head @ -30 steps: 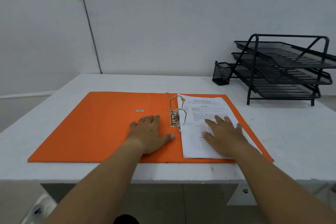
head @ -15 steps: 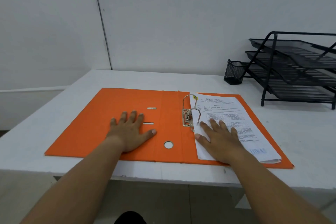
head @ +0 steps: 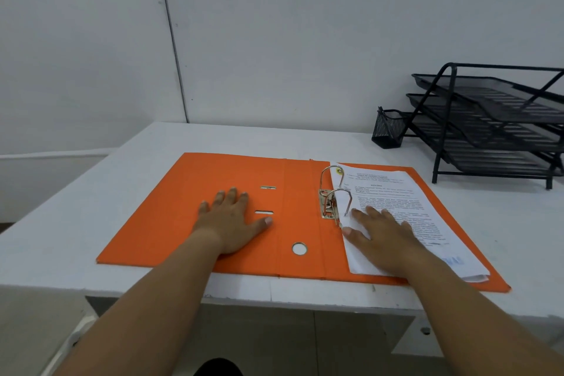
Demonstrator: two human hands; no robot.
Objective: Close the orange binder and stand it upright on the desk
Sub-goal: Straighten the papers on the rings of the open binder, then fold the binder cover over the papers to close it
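The orange binder (head: 171, 214) lies wide open and flat on the white desk (head: 76, 223), near its front edge. Its metal ring mechanism (head: 331, 195) stands just right of the spine, with a stack of printed papers (head: 427, 210) on the right cover. My left hand (head: 235, 223) rests flat, fingers spread, on the left cover next to two slots. My right hand (head: 384, 238) lies flat on the lower left part of the papers, close to the rings. Neither hand grips anything.
A black three-tier mesh tray rack (head: 500, 122) stands at the back right of the desk, with a small black mesh cup (head: 387, 130) to its left. A white wall rises behind the desk. The desk's front edge (head: 274, 293) is just below the binder.
My left hand slid left from the spine onto the left cover. My right hand shifted toward the rings. The camera view turned left.
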